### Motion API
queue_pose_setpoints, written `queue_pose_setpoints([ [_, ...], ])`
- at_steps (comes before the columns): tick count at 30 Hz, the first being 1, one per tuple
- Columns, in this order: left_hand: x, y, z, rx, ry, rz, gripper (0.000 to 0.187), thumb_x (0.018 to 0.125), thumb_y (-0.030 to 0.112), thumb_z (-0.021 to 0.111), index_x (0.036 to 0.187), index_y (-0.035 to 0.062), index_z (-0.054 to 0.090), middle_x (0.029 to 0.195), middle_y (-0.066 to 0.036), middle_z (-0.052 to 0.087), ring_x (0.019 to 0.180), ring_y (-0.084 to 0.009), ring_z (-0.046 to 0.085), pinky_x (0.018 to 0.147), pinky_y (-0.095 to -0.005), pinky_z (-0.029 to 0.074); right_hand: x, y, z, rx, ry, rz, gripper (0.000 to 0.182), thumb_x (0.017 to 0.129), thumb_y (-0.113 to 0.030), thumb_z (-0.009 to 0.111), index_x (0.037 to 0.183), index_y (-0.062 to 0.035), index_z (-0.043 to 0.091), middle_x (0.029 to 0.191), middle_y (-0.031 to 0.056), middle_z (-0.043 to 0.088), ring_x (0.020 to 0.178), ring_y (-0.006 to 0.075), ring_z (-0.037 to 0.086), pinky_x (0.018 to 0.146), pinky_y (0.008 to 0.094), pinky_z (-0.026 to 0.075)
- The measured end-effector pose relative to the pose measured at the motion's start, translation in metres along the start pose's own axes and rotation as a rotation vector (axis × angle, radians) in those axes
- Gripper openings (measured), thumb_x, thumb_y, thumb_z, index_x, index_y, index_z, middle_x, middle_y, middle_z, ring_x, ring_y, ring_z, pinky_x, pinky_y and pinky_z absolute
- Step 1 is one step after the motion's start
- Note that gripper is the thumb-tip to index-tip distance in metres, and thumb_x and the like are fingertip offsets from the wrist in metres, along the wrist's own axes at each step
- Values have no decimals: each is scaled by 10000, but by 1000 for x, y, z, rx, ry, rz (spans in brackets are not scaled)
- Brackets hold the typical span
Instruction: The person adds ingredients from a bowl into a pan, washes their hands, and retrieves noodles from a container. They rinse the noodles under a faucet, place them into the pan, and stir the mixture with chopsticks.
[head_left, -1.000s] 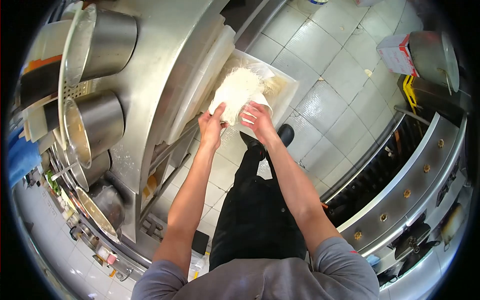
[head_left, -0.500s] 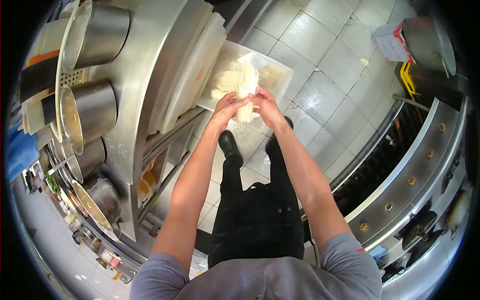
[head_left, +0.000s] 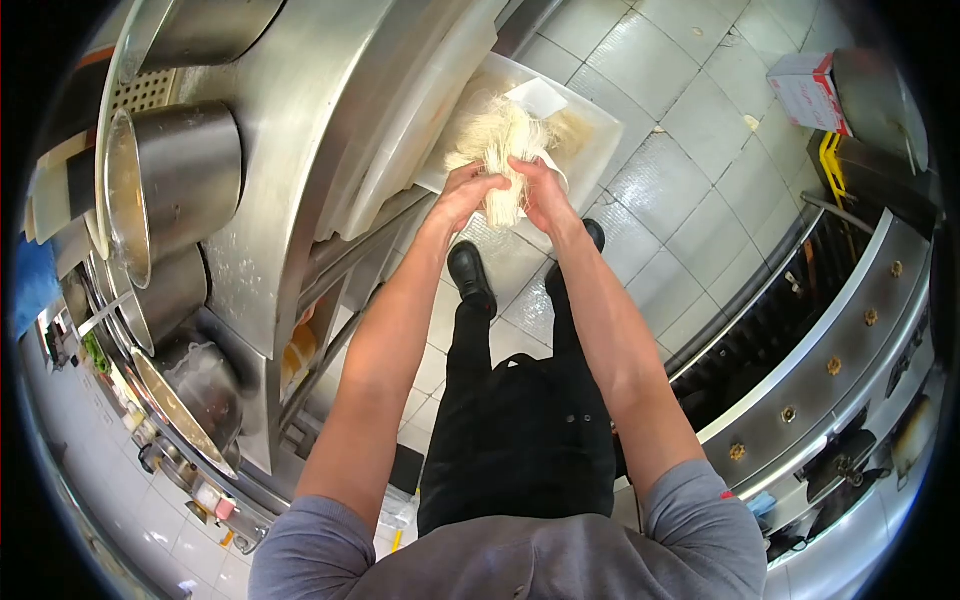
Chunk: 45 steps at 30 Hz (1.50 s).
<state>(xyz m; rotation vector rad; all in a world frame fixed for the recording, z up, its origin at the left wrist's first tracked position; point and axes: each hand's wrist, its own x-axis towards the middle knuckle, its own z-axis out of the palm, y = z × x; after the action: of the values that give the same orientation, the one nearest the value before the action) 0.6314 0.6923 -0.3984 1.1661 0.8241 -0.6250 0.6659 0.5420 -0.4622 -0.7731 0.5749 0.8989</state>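
A pale bundle of dried noodles (head_left: 507, 150), thin and straw-like, hangs between my two hands over a white plastic tub (head_left: 602, 138). My left hand (head_left: 466, 197) grips the bundle's left side with the fingers curled in. On the other side my right hand (head_left: 543, 195) holds it, thumb lying on top. The near end of the bundle sticks out toward me below the hands. More loose noodles seem to lie in the tub behind it. A white sheet (head_left: 538, 97) rests in the tub beyond the bundle. Something white behind my right hand is partly hidden.
A steel counter (head_left: 290, 110) runs along the left, carrying metal pots (head_left: 190, 165). Upright white boards or lids (head_left: 410, 130) stand beside the tub. At right is a stove front with knobs (head_left: 835, 366). A red-and-white box (head_left: 808, 95) sits on the tiled floor (head_left: 665, 180).
The view has shifted, so the tub appears farther right and higher. The right thumb now lies over the bundle, and the white sheet shows farther back from it. Both hands keep hold.
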Motion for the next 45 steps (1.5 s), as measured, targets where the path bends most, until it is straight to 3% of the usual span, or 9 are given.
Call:
queue_pose_setpoints([
  [4, -4, 0, -3, -85, 9, -1, 462, 745, 80, 712, 1163, -15, 540, 1045, -114, 640, 923, -196, 643, 793, -326, 540, -4, -7, 11, 0, -22, -17, 922, 780, -120, 729, 1462, 3, 122, 1273, 153, 514, 1130, 253, 539, 875, 393, 457],
  [9, 3, -11, -6, -275, 4, 24, 453, 758, 39, 680, 1173, -38, 516, 1061, -138, 628, 935, -224, 647, 806, -339, 546, -15, -14, 16, -115, 43, -22, 595, 844, -129, 632, 1358, 11, 367, 1211, 150, 573, 1070, 246, 578, 888, 392, 471],
  [13, 4, -8, -2, -260, 42, 56, 519, 700, 23, 702, 1169, -69, 501, 1016, -158, 630, 900, -245, 644, 772, -357, 545, -10, -9, 9, -46, 65, -80, 357, 878, -143, 565, 1205, -7, 521, 1122, 126, 610, 1042, 247, 589, 869, 391, 479],
  [16, 0, 0, 1, -152, 53, 67, 498, 703, 38, 707, 1158, -46, 522, 1026, -144, 635, 929, -236, 637, 798, -359, 530, -5, -15, -3, 114, 0, 15, 375, 871, -122, 574, 1216, 3, 502, 1127, 131, 606, 1042, 257, 591, 865, 397, 487],
  [22, -1, 10, 6, -42, 15, 8, 509, 720, 82, 711, 1191, 22, 529, 1061, -108, 638, 985, -221, 620, 847, -379, 491, -17, -26, 17, -95, 109, -157, 406, 853, -64, 557, 1214, 98, 467, 1128, 182, 602, 1034, 270, 603, 870, 387, 495],
  [31, 2, 8, -3, -71, 159, 93, 479, 729, 54, 696, 1187, 38, 557, 1058, -96, 655, 926, -216, 644, 783, -374, 518, -6, -26, -12, 245, 19, -30, 428, 852, -129, 574, 1215, 77, 478, 1143, 200, 588, 1040, 272, 598, 865, 412, 485],
  [37, 5, 3, 4, 81, 30, 160, 429, 724, 32, 672, 1146, 65, 605, 971, -33, 674, 856, -147, 641, 725, -309, 513, -13, -23, 17, -379, 171, -193, 418, 843, -138, 582, 1231, -2, 509, 1145, 173, 590, 1073, 262, 573, 902, 404, 468],
  [40, -6, 9, 5, -11, 49, 139, 419, 717, -36, 672, 1128, 9, 608, 1000, -76, 677, 868, -169, 653, 759, -313, 523, 11, -17, -9, -103, 124, -183, 398, 836, -121, 585, 1207, 8, 524, 1145, 168, 590, 1080, 264, 567, 910, 403, 463],
  [45, -8, 0, -5, -139, 141, 181, 387, 740, -20, 682, 1116, 29, 606, 988, -65, 680, 871, -166, 661, 756, -318, 530, 5, -21, -20, 192, 55, -123, 461, 887, -125, 529, 1288, 78, 424, 1142, 166, 589, 1042, 268, 604, 856, 395, 504],
])
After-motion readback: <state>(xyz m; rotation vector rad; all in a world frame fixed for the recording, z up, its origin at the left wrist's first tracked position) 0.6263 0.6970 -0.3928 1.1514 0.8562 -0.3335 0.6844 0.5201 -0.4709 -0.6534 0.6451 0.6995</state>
